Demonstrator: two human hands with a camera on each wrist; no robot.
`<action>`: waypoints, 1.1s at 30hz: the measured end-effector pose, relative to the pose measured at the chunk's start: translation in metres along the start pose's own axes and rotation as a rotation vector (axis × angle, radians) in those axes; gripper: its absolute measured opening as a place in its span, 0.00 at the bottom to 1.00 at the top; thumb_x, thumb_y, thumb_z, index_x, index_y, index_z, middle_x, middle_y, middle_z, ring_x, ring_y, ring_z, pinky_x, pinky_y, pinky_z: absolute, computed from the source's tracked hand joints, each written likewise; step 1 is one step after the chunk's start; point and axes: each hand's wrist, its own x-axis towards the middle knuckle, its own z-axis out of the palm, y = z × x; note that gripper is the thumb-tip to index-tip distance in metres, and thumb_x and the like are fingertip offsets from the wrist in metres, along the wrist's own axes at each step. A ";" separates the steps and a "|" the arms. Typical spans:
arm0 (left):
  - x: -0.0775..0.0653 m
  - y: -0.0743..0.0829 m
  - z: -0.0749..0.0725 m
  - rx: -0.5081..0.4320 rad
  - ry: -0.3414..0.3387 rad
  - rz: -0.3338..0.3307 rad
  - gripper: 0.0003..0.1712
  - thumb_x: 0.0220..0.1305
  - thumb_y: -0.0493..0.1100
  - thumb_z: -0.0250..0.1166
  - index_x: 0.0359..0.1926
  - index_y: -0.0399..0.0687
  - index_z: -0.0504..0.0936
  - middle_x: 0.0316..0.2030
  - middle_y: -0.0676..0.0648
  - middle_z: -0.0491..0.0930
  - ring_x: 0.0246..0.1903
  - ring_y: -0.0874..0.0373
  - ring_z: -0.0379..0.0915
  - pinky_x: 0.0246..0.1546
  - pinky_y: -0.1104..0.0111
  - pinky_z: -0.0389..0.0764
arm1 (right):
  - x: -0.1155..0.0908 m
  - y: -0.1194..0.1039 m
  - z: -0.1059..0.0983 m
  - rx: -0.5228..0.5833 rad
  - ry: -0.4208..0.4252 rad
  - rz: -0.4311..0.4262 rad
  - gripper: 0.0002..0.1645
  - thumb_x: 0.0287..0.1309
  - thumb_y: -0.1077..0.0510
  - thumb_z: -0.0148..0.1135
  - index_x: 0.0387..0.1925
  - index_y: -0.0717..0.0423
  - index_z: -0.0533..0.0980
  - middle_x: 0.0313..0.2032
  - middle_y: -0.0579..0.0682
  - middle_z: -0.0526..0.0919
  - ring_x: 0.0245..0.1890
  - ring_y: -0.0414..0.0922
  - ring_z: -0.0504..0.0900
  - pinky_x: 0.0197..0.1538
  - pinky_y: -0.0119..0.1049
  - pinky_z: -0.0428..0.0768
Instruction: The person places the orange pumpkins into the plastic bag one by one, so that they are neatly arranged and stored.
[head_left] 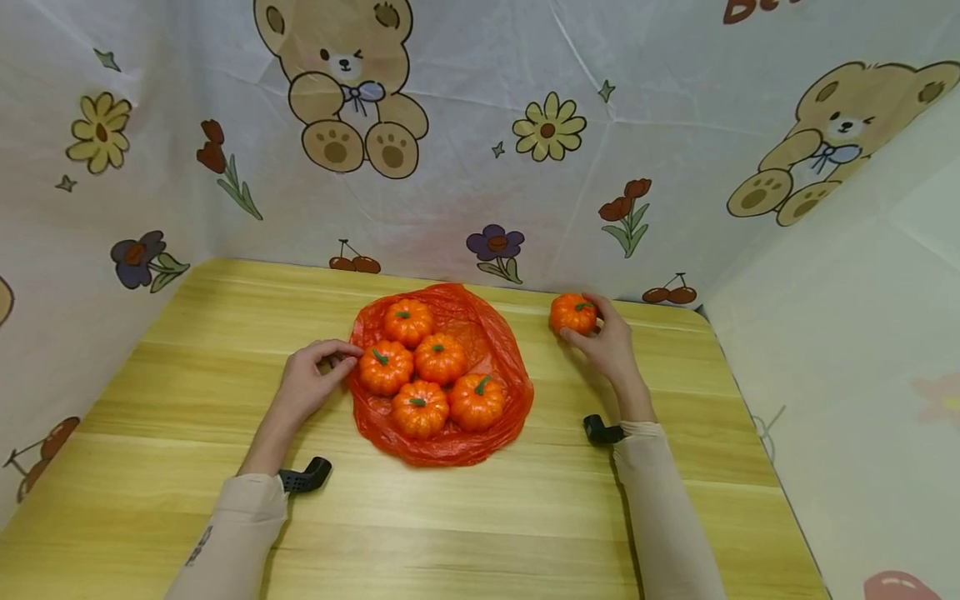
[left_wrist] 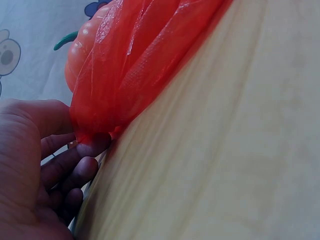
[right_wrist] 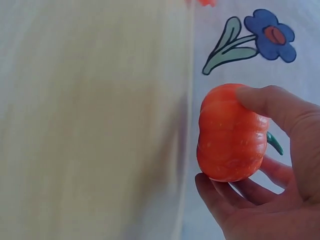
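A red plastic bag (head_left: pixel 480 333) lies spread on the table, its edge gathered up around several small orange toy pumpkins (head_left: pixel 440 359) with green stems. My left hand (head_left: pixel 313 379) is at the bag's left side. Thumb and fingers pinch the thin red plastic there, as the left wrist view shows, beside a pumpkin (left_wrist: pixel 75 60) partly covered by the bag. To the right of the bag, my right hand (head_left: pixel 606 340) grips another toy pumpkin (head_left: pixel 572 314) between thumb and fingers. In the right wrist view this pumpkin (right_wrist: pixel 232 132) shows its stem toward the palm.
The light wood table (head_left: pixel 465 533) ends at the back against a white cloth (head_left: pixel 465 192) printed with bears and flowers. More cloth hangs at the left and right sides. A black wrist device (head_left: pixel 306 475) sits at the left cuff, another (head_left: pixel 602 431) at the right.
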 end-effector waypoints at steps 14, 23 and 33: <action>0.000 0.000 -0.003 -0.006 0.007 -0.002 0.08 0.73 0.40 0.69 0.48 0.45 0.90 0.42 0.43 0.86 0.38 0.61 0.74 0.39 0.76 0.73 | -0.002 -0.050 0.005 0.047 0.001 -0.125 0.46 0.59 0.55 0.79 0.74 0.57 0.68 0.69 0.59 0.75 0.68 0.58 0.74 0.68 0.59 0.77; 0.001 0.000 0.000 -0.007 0.001 0.003 0.07 0.72 0.40 0.70 0.47 0.46 0.91 0.41 0.43 0.86 0.38 0.59 0.74 0.39 0.76 0.73 | -0.002 -0.080 0.020 0.054 -0.035 -0.194 0.46 0.59 0.54 0.79 0.74 0.55 0.68 0.68 0.58 0.76 0.67 0.56 0.75 0.66 0.57 0.79; 0.001 -0.001 0.000 -0.015 0.005 0.004 0.06 0.72 0.41 0.70 0.46 0.46 0.91 0.40 0.44 0.86 0.37 0.61 0.74 0.38 0.75 0.73 | -0.006 -0.108 0.034 0.073 -0.073 -0.259 0.45 0.58 0.54 0.80 0.73 0.55 0.69 0.65 0.55 0.79 0.64 0.53 0.78 0.64 0.57 0.81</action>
